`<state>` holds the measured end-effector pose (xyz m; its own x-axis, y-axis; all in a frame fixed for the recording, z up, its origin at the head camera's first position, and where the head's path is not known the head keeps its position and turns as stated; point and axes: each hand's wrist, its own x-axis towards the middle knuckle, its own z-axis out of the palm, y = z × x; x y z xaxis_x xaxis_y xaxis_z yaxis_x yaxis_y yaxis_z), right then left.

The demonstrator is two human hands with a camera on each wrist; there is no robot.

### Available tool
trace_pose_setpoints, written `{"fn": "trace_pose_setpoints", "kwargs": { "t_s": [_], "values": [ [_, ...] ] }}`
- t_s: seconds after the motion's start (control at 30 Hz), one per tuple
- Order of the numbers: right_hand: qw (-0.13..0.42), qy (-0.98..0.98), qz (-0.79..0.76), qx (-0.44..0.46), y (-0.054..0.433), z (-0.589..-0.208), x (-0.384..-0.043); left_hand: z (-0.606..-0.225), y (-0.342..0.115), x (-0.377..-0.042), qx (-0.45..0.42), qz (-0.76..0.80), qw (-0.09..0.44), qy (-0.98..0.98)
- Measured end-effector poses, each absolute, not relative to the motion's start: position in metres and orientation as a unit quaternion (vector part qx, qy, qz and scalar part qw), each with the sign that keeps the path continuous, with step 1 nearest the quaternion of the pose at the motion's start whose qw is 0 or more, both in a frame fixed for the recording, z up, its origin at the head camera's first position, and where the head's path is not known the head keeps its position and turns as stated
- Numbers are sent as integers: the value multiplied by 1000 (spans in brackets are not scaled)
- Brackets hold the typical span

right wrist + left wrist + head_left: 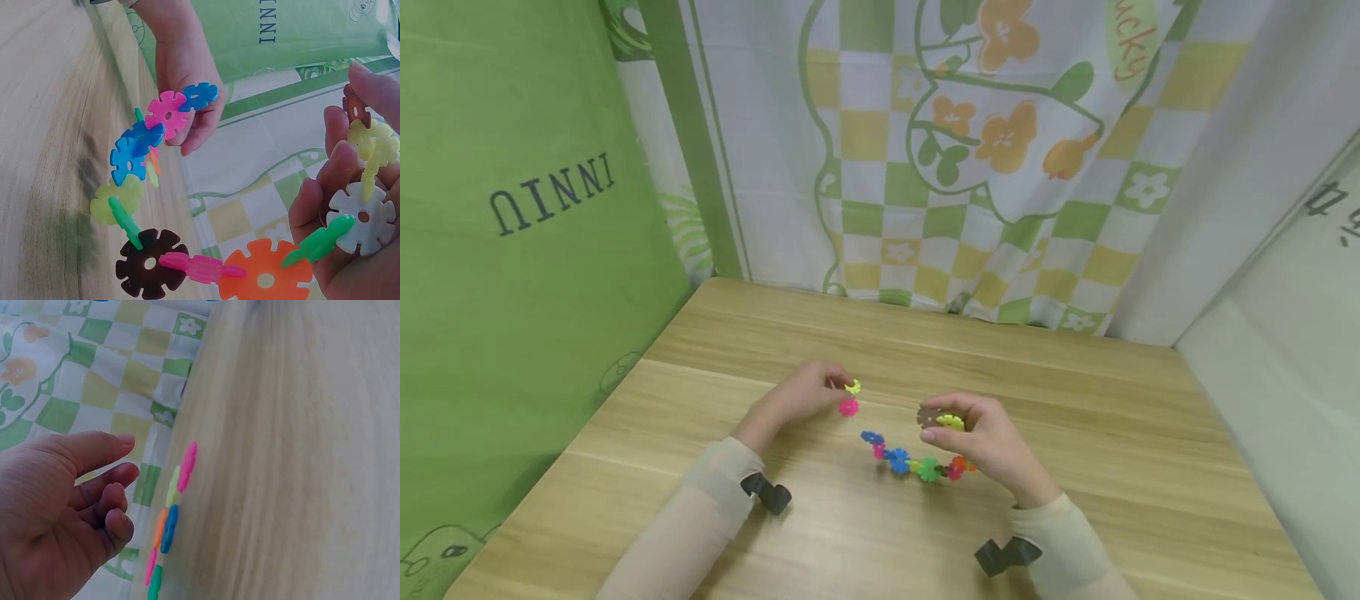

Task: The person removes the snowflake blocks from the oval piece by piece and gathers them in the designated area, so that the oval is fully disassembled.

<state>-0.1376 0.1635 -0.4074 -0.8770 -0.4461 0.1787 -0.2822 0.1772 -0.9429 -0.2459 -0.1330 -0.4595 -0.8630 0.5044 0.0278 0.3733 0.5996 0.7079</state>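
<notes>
My right hand pinches a brown notched disc between thumb and finger, at one end of a chain of flower-shaped interlocking discs. Yellow and white discs of the chain lie against its fingers. From there the chain runs through an orange disc and a black disc to a blue disc at its far end. My left hand holds nothing, its fingers loosely bent. Beside it are a pink disc, a light green disc and a blue disc.
More discs, one of them green, sit close by on the wooden table. A patterned curtain hangs along the back edge. Green cloth stands at the left, a pale wall at the right.
</notes>
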Motion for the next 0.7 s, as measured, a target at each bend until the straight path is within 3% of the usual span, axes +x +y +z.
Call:
{"fn": "trace_pose_setpoints", "kwargs": {
  "t_s": [0.7],
  "values": [
    [69,763,-599,-232,163,-406,-136,-419,-105,-213,333,420,38,844]
  ]
}}
